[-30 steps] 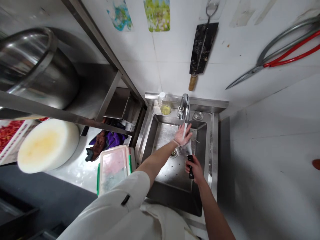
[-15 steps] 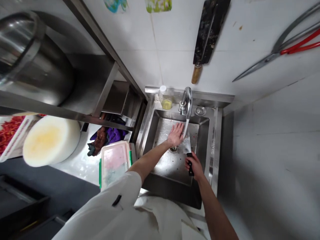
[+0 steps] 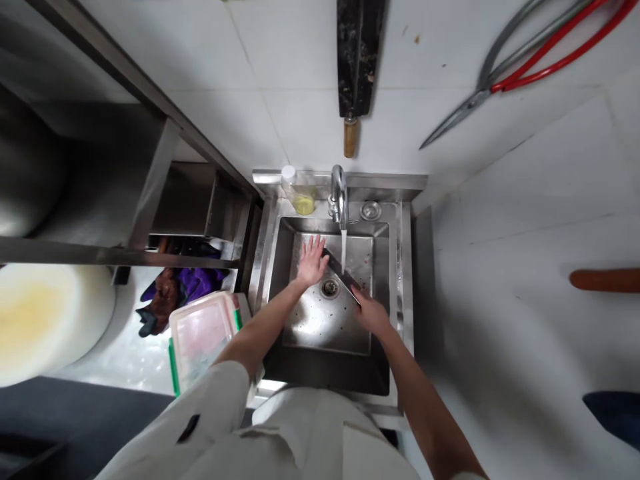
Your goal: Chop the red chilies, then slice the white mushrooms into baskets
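Both of my hands are over a steel sink where the tap runs water. My right hand is closed on the black handle of a knife. Its blade points up and left under the stream. My left hand is open, fingers spread, and lies against the blade's far end. The drain shows between the two hands.
A bottle of yellow liquid stands on the sink's back ledge. A cleaver and long red-handled tongs hang on the tiled wall. Left of the sink are a lidded plastic box, rags, a round white chopping block and steel shelving.
The knife has turned from pointing straight up to slanting left under the water. My left hand shifted left and spread on the blade. The camera view swung to the right.
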